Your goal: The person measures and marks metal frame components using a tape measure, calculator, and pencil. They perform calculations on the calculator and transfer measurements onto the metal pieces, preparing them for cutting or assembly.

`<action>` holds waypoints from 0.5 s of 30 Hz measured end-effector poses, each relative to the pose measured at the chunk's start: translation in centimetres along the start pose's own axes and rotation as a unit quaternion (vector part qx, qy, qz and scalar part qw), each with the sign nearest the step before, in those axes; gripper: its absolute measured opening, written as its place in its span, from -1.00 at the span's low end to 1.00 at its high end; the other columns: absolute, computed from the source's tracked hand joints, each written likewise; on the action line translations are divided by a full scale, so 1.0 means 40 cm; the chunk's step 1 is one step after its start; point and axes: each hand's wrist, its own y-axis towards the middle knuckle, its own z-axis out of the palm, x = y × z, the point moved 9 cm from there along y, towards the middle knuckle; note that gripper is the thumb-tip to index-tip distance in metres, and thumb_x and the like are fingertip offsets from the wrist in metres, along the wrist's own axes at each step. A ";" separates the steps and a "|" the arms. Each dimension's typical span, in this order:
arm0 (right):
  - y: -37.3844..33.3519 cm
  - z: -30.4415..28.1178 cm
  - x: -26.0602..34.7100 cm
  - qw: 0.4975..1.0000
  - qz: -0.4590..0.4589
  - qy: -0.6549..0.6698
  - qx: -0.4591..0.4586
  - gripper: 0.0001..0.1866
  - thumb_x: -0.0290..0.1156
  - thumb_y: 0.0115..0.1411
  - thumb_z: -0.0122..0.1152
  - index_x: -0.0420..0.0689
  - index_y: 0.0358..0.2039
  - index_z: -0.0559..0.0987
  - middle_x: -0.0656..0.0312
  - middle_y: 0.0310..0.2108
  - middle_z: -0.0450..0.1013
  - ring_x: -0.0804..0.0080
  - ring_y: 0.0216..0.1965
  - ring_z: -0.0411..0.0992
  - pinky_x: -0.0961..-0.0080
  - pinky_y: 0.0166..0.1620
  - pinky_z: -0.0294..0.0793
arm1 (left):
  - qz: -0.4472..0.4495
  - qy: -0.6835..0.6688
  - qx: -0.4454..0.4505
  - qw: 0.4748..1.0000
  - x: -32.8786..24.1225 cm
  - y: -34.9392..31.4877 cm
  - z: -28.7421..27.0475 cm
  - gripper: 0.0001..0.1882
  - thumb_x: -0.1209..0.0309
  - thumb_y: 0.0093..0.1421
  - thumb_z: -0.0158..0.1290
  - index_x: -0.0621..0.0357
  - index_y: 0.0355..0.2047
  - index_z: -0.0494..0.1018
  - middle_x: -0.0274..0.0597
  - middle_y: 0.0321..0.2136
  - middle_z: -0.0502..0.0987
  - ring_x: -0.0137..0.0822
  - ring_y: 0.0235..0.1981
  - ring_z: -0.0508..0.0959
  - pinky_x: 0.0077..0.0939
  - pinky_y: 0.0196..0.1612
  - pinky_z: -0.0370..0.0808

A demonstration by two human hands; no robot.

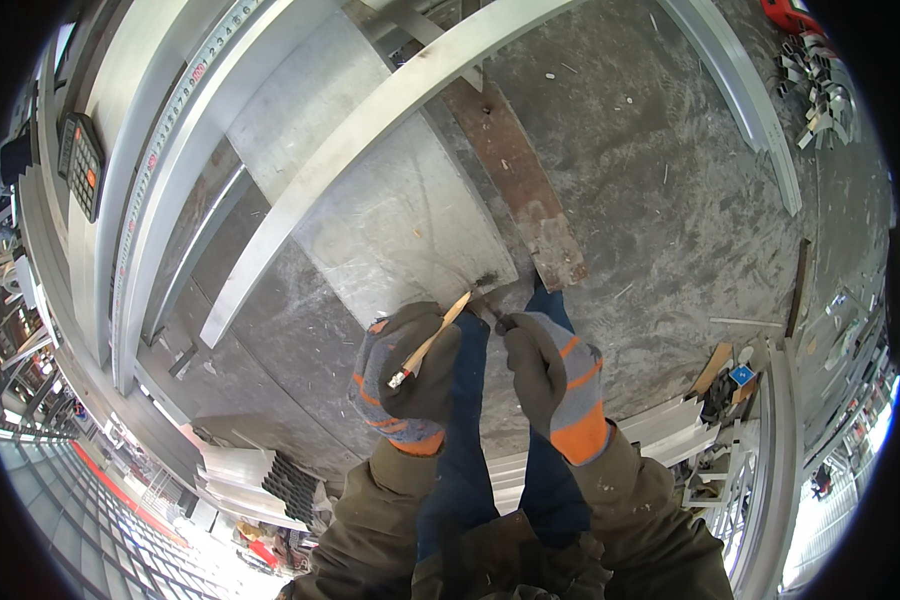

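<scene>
My left hand [410, 365], in a grey and orange work glove with a dark palm, is closed around a pencil [433, 346]. The pencil slants up to the right, and its tapered bare-wood end points toward my right hand. My right hand [558, 375], gloved alike, is closed on a small dark narrow tool [496, 314] whose kind I cannot make out. The tool's end comes close to the pencil's tip; whether they touch is unclear. Just beyond both hands lies a light metal sheet [400, 215], with dark specks near its corner.
A long metal bar [370, 110] arches across the sheet. A rusty flat strip [515, 175] lies beside it. To the left are metal profiles, a tape measure [150, 165] and a calculator [82, 165]. Metal offcuts [820, 90] are heaped at the far right.
</scene>
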 end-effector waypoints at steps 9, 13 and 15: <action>0.003 -0.003 -0.001 1.000 0.028 0.007 -0.013 -0.80 -0.48 0.33 0.19 -0.25 -0.08 0.62 0.07 -0.39 0.56 0.22 -0.40 0.56 0.42 -0.36 0.53 | -0.033 -0.014 -0.046 0.998 0.025 -0.004 -0.005 -0.82 0.57 0.06 0.33 0.29 -0.29 0.64 0.00 -0.28 0.67 0.00 -0.22 0.67 -0.19 -0.12 0.58; 0.003 -0.002 0.000 0.999 0.020 0.005 -0.027 -0.78 -0.37 0.40 0.07 -0.18 -0.12 0.63 0.24 -0.53 0.46 0.46 -0.51 0.43 0.47 -0.45 0.41 | -0.044 -0.014 -0.052 0.998 0.025 -0.006 -0.004 -0.82 0.54 0.09 0.33 0.30 -0.29 0.62 0.02 -0.28 0.67 -0.02 -0.23 0.66 -0.21 -0.13 0.58; 0.001 0.000 -0.006 0.999 0.025 0.006 -0.025 -0.78 -0.37 0.40 0.06 -0.19 -0.12 0.63 0.24 -0.52 0.46 0.46 -0.52 0.42 0.47 -0.45 0.40 | -0.043 -0.009 -0.051 0.998 0.022 -0.005 -0.003 -0.82 0.54 0.09 0.33 0.30 -0.29 0.62 0.02 -0.28 0.67 -0.03 -0.23 0.66 -0.21 -0.13 0.58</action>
